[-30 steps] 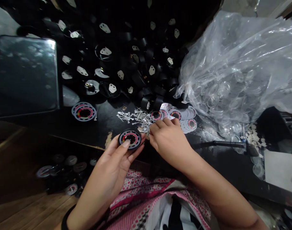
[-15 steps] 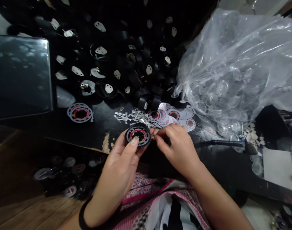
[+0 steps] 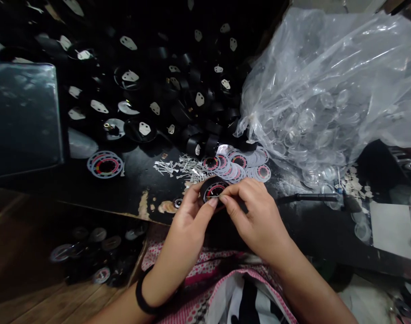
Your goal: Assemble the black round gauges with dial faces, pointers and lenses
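A round black gauge [image 3: 214,188] with a red and white dial is held by my left hand [image 3: 191,220], thumb at its lower edge. Over the dial face, the thumb and forefinger of my right hand [image 3: 252,204] pinch a thin pale needle [image 3: 212,196]. Just beyond the hands lie a heap of small white pointers [image 3: 188,168] and a spread of printed dial discs [image 3: 239,164]. Two more dial discs [image 3: 106,165] overlap farther left on the black table [image 3: 131,189].
Many black gauge housings [image 3: 185,112] fill the back. At the left stands a dark box [image 3: 23,117]. A plastic bag [image 3: 313,90] of clear covers lies at the right, near a black tool [image 3: 313,197] and a white card [image 3: 392,227]. More gauges [image 3: 101,274] sit below left.
My left hand has moved right with the gauge, which is now partly behind its fingers. My right hand now has the thin needle over the dial.
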The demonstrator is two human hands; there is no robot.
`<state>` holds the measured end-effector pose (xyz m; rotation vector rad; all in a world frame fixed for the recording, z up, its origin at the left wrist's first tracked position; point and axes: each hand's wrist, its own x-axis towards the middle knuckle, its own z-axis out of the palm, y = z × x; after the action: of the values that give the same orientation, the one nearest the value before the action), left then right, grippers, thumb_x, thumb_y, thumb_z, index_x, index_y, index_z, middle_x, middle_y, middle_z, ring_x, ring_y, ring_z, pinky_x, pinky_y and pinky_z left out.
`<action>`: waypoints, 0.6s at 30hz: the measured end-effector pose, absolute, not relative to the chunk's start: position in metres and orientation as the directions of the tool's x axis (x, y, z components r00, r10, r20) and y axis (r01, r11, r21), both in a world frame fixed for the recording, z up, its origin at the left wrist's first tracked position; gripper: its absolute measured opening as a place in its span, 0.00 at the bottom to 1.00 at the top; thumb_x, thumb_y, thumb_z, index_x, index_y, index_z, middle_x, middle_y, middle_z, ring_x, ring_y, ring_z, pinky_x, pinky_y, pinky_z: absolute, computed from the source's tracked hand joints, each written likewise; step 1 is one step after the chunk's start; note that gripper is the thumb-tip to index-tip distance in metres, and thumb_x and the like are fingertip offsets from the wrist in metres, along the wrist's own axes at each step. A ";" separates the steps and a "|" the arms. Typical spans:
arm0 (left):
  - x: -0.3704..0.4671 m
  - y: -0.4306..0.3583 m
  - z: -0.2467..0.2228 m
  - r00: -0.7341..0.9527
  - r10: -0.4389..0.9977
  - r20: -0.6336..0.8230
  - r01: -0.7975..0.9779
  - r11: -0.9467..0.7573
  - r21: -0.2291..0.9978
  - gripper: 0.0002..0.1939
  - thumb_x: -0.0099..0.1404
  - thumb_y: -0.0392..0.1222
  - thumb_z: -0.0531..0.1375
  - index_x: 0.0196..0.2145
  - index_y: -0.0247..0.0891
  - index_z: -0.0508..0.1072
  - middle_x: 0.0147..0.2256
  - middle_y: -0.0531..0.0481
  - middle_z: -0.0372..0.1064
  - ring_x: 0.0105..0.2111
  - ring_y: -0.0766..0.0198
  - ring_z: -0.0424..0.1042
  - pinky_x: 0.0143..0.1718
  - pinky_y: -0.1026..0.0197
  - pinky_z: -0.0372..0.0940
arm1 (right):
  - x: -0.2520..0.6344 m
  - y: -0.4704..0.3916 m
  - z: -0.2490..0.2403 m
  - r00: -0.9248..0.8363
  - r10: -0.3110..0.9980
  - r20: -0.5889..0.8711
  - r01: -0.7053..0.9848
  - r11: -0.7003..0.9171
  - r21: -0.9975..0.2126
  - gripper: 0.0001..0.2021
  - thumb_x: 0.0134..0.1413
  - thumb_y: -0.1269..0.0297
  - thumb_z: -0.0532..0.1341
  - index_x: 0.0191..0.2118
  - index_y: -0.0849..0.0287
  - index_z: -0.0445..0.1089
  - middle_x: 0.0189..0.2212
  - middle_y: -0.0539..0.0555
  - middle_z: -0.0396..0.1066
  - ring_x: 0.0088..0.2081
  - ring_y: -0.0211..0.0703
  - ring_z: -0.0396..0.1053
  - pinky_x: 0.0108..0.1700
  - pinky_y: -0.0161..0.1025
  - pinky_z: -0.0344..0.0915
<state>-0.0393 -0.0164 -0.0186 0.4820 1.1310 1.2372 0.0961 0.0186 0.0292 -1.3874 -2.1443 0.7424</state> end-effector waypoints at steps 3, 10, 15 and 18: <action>-0.041 -0.019 -0.018 -0.059 0.921 -0.386 -0.444 0.322 0.836 0.13 0.66 0.44 0.65 0.49 0.49 0.74 0.47 0.54 0.76 0.51 0.60 0.74 0.55 0.59 0.65 | 0.098 0.017 0.031 -0.360 0.929 0.087 0.681 0.325 -0.656 0.06 0.66 0.67 0.58 0.36 0.58 0.70 0.32 0.52 0.72 0.37 0.44 0.67 0.43 0.43 0.61; -0.046 -0.019 -0.003 -0.157 0.943 -0.293 -0.255 0.248 0.935 0.08 0.63 0.42 0.66 0.42 0.46 0.76 0.40 0.53 0.77 0.42 0.59 0.76 0.47 0.60 0.68 | 0.098 0.012 0.034 -0.344 0.935 0.086 0.631 0.298 -0.716 0.06 0.65 0.68 0.60 0.34 0.58 0.69 0.31 0.51 0.71 0.37 0.42 0.67 0.41 0.40 0.61; -0.047 -0.019 0.000 -0.215 0.949 -0.230 -0.132 0.205 0.970 0.08 0.62 0.39 0.66 0.41 0.46 0.77 0.41 0.52 0.78 0.42 0.57 0.77 0.48 0.59 0.69 | 0.095 0.006 0.036 -0.331 0.943 0.031 0.631 0.246 -0.736 0.09 0.66 0.69 0.59 0.31 0.58 0.66 0.30 0.50 0.70 0.35 0.41 0.66 0.40 0.39 0.60; -0.048 -0.019 0.000 -0.235 0.947 -0.218 -0.095 0.201 0.975 0.10 0.61 0.40 0.67 0.41 0.47 0.78 0.42 0.53 0.79 0.45 0.56 0.77 0.50 0.58 0.70 | 0.094 0.005 0.036 -0.314 0.949 0.006 0.617 0.209 -0.759 0.10 0.65 0.69 0.59 0.30 0.58 0.65 0.29 0.50 0.70 0.34 0.40 0.66 0.38 0.38 0.59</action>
<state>-0.0481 -0.0188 -0.0001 0.8721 1.4255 1.2538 0.0941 0.0048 0.0359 -1.4484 -2.0112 0.9189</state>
